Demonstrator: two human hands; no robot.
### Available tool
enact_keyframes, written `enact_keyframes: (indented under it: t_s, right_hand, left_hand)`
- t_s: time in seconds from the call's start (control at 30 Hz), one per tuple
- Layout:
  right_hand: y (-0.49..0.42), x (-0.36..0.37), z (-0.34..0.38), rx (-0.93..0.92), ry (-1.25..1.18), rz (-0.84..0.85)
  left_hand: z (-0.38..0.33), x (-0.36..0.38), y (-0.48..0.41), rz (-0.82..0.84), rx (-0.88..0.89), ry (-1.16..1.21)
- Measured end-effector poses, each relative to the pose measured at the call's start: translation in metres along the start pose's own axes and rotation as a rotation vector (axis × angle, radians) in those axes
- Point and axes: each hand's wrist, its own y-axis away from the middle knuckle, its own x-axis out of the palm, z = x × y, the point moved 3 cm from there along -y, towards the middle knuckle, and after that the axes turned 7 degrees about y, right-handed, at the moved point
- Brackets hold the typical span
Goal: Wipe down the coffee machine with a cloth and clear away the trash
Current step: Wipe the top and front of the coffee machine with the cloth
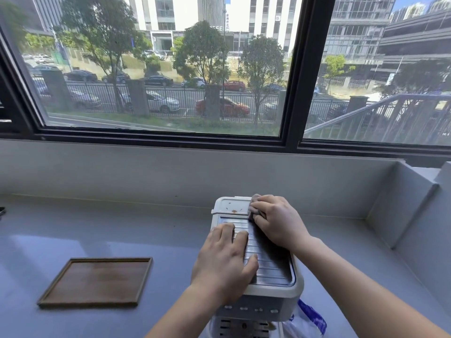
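Note:
A white coffee machine [273, 291] stands on the grey counter, seen from above, with a ribbed metal top plate and a white lid at its far end. Brown specks lie on that lid [231, 207]. My left hand [224, 262] rests flat on the left side of the ribbed plate, fingers straight. My right hand [275, 220] grips a small grey cloth [253, 211] and presses it on the far right of the top, at the lid's edge. Most of the cloth is hidden under the fingers.
A brown wooden tray [97, 280] lies on the counter [73, 228] to the left. A white and blue plastic bag [310, 320] sits low beside the machine's right front. A grey wall and a large window run behind; a stepped ledge [402, 206] rises at right.

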Motion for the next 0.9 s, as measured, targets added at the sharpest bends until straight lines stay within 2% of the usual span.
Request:
enact_keyframes:
  t_s: [0.1,0.23,0.4,0.57,0.7,0.77,0.9]
  right_hand:
    - [0.005,-0.004,-0.01,-0.026,0.009,-0.03]
    - [-0.013,-0.007,-0.018,0.13,0.021,0.016]
    - [-0.004,0.001,-0.004,-0.063,-0.029,0.022]
    - [-0.017,-0.002,-0.01,0.117,0.012,0.033]
    - [0.003,0.007,0.011,-0.048,-0.005,-0.012]
    - [0.008,0.006,0.005,-0.07,0.01,-0.01]
    - [-0.004,0.0,-0.01,0.119,0.058,-0.012]
  left_hand:
    - [0.001,0.0,-0.001,0.0,0.0,0.007]
    - [0.0,-0.001,-0.002,-0.005,-0.004,0.025]
    - [0.001,0.001,-0.001,0.01,-0.021,0.035]
    - [0.002,0.005,-0.004,0.058,-0.024,0.018]
    - [0.002,0.005,-0.003,0.032,-0.016,0.014]
    - [0.002,0.005,-0.003,0.027,-0.024,0.03]
    - [0.002,0.006,-0.004,0.033,-0.029,0.043]
